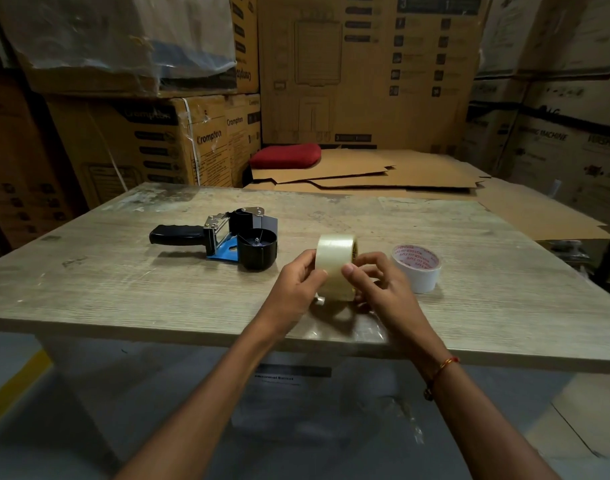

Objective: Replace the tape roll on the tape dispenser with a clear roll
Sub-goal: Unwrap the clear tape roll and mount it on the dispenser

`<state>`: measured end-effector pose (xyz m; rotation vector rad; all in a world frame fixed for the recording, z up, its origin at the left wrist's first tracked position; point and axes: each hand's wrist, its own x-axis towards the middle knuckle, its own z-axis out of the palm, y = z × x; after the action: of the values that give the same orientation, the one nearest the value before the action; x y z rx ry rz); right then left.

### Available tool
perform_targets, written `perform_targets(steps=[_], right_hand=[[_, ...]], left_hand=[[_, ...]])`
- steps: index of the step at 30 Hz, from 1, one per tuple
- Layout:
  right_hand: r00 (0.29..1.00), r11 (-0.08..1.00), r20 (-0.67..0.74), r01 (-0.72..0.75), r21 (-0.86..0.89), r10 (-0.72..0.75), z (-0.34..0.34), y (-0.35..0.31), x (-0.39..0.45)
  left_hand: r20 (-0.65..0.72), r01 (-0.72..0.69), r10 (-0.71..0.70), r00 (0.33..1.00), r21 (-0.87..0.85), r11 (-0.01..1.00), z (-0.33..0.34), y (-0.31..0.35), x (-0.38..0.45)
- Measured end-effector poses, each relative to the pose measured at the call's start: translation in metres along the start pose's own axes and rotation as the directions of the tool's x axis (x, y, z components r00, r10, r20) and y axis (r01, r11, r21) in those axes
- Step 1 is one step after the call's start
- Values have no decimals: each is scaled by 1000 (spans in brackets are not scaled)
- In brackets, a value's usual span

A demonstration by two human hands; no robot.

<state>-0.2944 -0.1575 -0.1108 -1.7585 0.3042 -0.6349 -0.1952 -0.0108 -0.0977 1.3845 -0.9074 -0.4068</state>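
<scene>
Stacked cardboard cartons (165, 140) wall in the space behind a pale wood-grain bench (123, 282), with flattened cardboard sheets (383, 171) and a red cushion (284, 156) lying beyond its far edge at 12 o'clock.

Both forearms reach in from 6 o'clock and converge near the middle of the bench. The left hand (296, 287) comes up from the lower left, fingers curled, its thumb and forefinger pinching the near left edge of the clear tape roll (336, 266). The right hand (376, 285), a red thread bracelet (443, 367) on its wrist, closes on the roll's right side, thumb pressed on the outer band and fingers wrapped around behind. The roll stands on edge between the two hands, its lower rim at or just above the bench top; I cannot tell which. Its core axis runs roughly from 9 to 3 o'clock, so the curved band faces the camera and the open core faces right.

At 3 o'clock of the hands, just beside the right knuckles, a white tape roll (417, 268) with red printing on its core lies flat, hole upward. At 10 o'clock, apart from the hands, the tape dispenser (227, 237) lies on its side with its black handle pointing toward 9 o'clock and its black hub bare and facing up.
</scene>
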Motion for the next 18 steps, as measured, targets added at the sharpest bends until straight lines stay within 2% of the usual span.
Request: perform_targets(steps=[3, 8, 11, 16, 18], right_hand=[[999, 998, -33, -7, 56, 9, 2, -1, 0], [996, 984, -40, -67, 163, 75, 1, 2, 3], [999, 998, -13, -39, 55, 40, 2, 3, 2], [992, 975, 57, 123, -183, -114, 3, 0, -2], [989, 973, 99, 128, -193, -110, 1, 1, -2]], left_hand=[[14, -8, 8, 1000, -3, 1000, 5, -3, 0], [37, -35, 32, 999, 100, 994, 6, -5, -3], [-16, -47, 49, 999, 96, 994, 6, -6, -2], [-100, 11, -14, 995, -29, 1000, 1, -9, 2], [-109, 16, -22, 994, -55, 998, 0, -9, 2]])
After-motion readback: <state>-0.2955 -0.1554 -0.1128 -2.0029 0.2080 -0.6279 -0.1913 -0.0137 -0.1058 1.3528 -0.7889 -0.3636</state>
